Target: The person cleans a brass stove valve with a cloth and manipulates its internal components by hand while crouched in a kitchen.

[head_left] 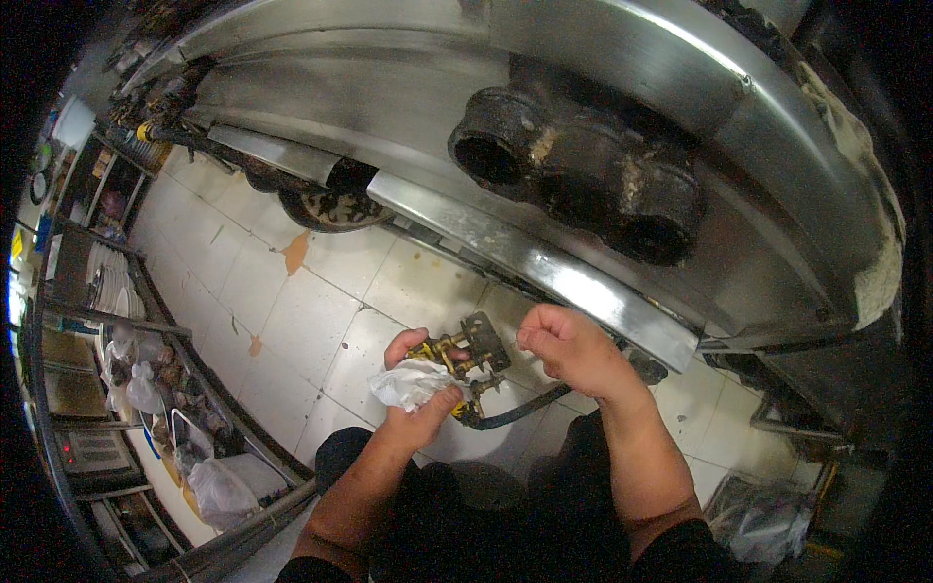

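Note:
My left hand [426, 420] is wrapped round a brass pipe-and-valve assembly [452, 348], with a crumpled white tissue or cloth [413, 385] between palm and metal. A dark, blackened plate [483, 342] sits at the assembly's far end. From its lower side a black hose [525, 408] curves off to the right, passing under my right forearm. My right hand [573, 352] hovers just right of the plate, apart from it. Its fingers are curled together in a pinch; whatever they hold, if anything, is too small to make out.
Ahead stands a steel stove front with a ledge [525, 262] and blackened round burner pipes [583, 175]. A soot-stained pan [335, 209] lies beneath. Shelves with plates [112, 282] and plastic bags [228, 486] line the left. Clear plastic [763, 520] lies at right on the tiled floor [321, 291].

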`<state>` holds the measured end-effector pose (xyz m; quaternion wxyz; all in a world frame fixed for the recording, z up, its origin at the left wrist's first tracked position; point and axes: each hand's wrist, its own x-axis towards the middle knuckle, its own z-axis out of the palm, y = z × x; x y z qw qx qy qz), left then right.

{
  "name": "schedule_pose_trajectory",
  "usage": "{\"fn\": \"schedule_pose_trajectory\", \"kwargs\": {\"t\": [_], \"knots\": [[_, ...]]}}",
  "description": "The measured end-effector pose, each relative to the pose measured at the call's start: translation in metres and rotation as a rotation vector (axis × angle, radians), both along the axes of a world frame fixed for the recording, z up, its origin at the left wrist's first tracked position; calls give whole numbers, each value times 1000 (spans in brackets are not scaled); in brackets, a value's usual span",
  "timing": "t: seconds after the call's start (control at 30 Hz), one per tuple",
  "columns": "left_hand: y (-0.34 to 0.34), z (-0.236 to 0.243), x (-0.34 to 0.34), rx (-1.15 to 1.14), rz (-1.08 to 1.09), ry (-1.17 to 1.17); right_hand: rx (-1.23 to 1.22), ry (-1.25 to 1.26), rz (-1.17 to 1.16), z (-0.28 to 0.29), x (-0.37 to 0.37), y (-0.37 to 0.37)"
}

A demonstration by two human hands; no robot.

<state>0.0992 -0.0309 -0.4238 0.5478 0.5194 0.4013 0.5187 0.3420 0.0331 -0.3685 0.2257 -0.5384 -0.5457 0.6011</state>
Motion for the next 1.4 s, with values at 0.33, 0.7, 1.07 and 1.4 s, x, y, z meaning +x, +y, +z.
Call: {"fn": "schedule_pose_trajectory", "kwargs": {"t": [0.33,0.7,1.07,1.4], "knots": [[0,-4,-1,25,-18,80,103,-49,88,-6,1,-4],[-4,2,-2,-59,9,-60,322,-92,147,15,-1,-10],[-7,5,1,-57,5,-120,322,-60,223,15,-4,-13],[-5,8,3,-50,62,-308,410,-158,137,15,-1,-17]]}}
